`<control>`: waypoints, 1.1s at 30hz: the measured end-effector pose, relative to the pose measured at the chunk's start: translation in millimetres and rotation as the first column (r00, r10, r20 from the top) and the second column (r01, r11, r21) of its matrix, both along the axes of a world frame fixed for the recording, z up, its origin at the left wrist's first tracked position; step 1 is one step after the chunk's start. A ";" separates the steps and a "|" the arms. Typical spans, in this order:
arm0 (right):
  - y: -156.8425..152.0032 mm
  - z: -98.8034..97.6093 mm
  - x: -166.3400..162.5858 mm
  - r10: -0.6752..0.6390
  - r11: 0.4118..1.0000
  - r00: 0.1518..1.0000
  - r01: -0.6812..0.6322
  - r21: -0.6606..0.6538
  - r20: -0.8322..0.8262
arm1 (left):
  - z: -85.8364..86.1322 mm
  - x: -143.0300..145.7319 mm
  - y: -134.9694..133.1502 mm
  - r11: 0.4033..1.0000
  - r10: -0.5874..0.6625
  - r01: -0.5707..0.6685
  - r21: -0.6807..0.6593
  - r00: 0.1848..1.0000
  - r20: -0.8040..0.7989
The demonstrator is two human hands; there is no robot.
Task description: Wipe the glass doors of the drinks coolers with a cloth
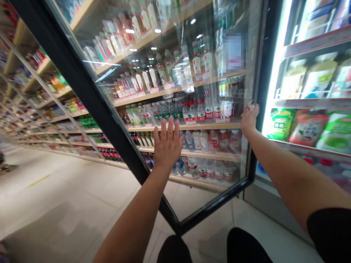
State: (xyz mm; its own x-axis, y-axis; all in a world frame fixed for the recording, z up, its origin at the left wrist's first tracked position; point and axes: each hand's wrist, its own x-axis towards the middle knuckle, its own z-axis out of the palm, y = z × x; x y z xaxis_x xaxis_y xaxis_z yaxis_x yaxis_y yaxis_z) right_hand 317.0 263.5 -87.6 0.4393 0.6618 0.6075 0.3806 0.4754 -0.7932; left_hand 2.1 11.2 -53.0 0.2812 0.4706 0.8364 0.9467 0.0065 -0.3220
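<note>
Head view: a person in a shop aisle is facing a tall glass door with a black frame [108, 122], which is standing ajar from a lit, shelved drinks cabinet with a grey base [270, 204]. The door is lying straight ahead of both hands, its long axis slanting from the lower middle toward the upper left of the tilted view. The bare left hand [167, 148] is spreading flat toward the pane, its grip holding nothing visible and lying nearer the slanting side of the frame. The bare right hand [249, 118] is bending its fingers beside the opposite upright, nearer the cabinet; something pale is showing at the fingertips, but whether that grip is closing on anything cannot be told. Beyond the pane, clear plastic bottles with red labels [201, 109] are standing in rows on a pale wooden shelf [192, 126]. Inside the cabinet, a green pouch [281, 122] and a red pouch [309, 128] are sitting side by side. Beneath, a pale tiled floor [93, 190] is stretching left beside long, blurred shelving, with a yellow strip [38, 180] marking it.
</note>
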 end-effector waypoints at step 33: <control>-60.4 -6.8 -35.6 0.070 0.994 0.953 -0.092 0.061 0.295 | 1.9 -4.2 2.4 1.000 0.003 -0.003 -0.006 1.000 -0.002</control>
State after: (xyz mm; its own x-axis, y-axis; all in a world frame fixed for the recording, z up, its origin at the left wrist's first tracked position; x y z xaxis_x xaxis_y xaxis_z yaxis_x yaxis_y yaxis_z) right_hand 281.4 203.1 -94.4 0.1820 0.6365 0.7495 0.5478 0.5674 -0.6148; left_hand -2.1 13.6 -51.1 0.2819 0.4761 0.8330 0.9459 0.0073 -0.3243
